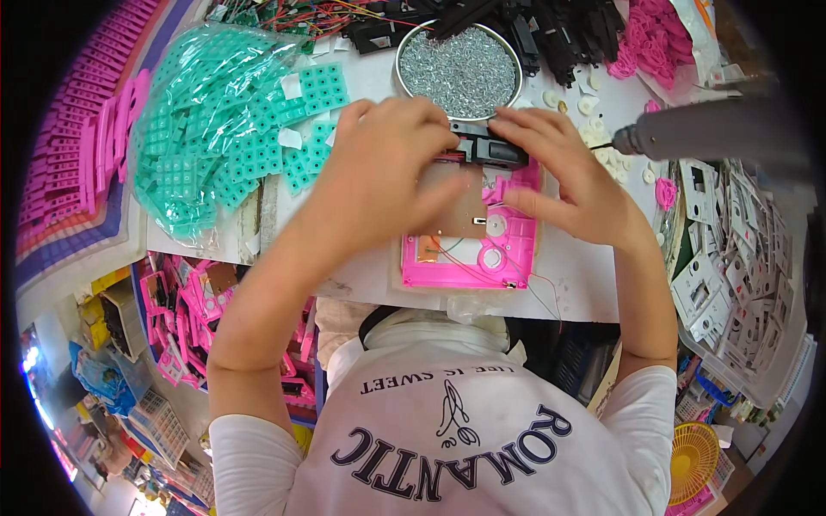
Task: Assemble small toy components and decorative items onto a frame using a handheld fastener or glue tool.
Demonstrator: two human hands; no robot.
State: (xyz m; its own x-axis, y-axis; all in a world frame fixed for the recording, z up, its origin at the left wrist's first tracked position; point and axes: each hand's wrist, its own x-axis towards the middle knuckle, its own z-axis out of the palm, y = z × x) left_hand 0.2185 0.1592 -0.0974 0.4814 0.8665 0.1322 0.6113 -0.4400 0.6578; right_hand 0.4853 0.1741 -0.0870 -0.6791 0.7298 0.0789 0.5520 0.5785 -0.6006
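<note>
On the table before me lies a pink plastic casing (pixel 465 273) with a brown circuit board (pixel 465 203) and thin wires in it. A black plastic part (pixel 497 151) sits at its far end. My left hand (pixel 387 172) bends over the board from the left, its curled fingertips at the black part's left end; the thumb is blurred. My right hand (pixel 559 176) reaches in from the right with fingers spread. Its fingertips are by the black part's far edge, its thumb over the casing's right side. Just beyond stands a round tin of small metal screws (pixel 462 73).
A clear bag of green rubber keypads (pixel 198 129) lies left. An electric screwdriver (pixel 714 133) juts in from the right, its bit close to my right hand. Black parts (pixel 559 39) are piled behind. White panels (pixel 731 249) fill a bin at right; pink casings (pixel 185 318) fill another below left.
</note>
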